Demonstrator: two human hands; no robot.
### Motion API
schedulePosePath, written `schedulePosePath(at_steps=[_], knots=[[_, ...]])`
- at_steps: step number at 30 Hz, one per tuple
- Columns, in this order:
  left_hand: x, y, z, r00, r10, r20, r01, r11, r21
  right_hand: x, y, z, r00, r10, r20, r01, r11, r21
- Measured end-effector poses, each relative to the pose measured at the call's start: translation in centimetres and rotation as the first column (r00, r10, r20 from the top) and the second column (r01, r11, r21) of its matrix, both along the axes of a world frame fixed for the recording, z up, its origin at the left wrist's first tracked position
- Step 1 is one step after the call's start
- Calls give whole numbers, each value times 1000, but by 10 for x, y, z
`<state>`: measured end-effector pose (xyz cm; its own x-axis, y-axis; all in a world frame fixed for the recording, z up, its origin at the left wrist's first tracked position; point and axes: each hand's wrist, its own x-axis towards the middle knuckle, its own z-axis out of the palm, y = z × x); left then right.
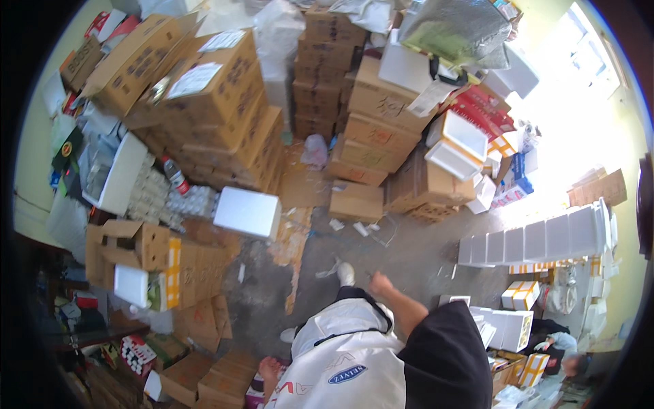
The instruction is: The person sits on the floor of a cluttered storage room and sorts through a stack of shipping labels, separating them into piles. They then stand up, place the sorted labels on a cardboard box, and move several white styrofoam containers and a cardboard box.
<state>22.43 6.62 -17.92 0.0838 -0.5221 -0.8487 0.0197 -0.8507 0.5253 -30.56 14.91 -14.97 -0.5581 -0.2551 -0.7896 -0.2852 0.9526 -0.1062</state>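
Observation:
My right hand [379,284] is held out in front of my body, above the grey floor near my white shoe [346,274]. Its fingers are curled, and a small dark thing seems to stick out at the fingertips, too small to name. Low at my left side is my left hand [269,367], beside a purple and white box [255,394]; its fingers look bent and whatever they may hold is hidden. I wear a white and black top [352,353]. A closed cardboard box [356,201] lies on the floor ahead.
Tall stacks of cardboard boxes [225,107] rise ahead. A white foam box [247,212] stands by egg trays [191,201] and a bottle [176,176]. Stacked white foam boxes [531,240] line the right. Another person [557,350] is at the lower right. Scraps [360,228] litter the floor.

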Motion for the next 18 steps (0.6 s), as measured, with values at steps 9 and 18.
schedulePosePath(at_steps=[9, 18], knots=[[-315, -139, 34, 882, -471, 3, 441, 824, -355, -173, 21, 42, 840, -531, -111, 389, 733, -559], [-599, -268, 109, 505, -862, 47, 616, 322, -719, -384, -125, 196, 545, -797, -260, -214, 168, -962]])
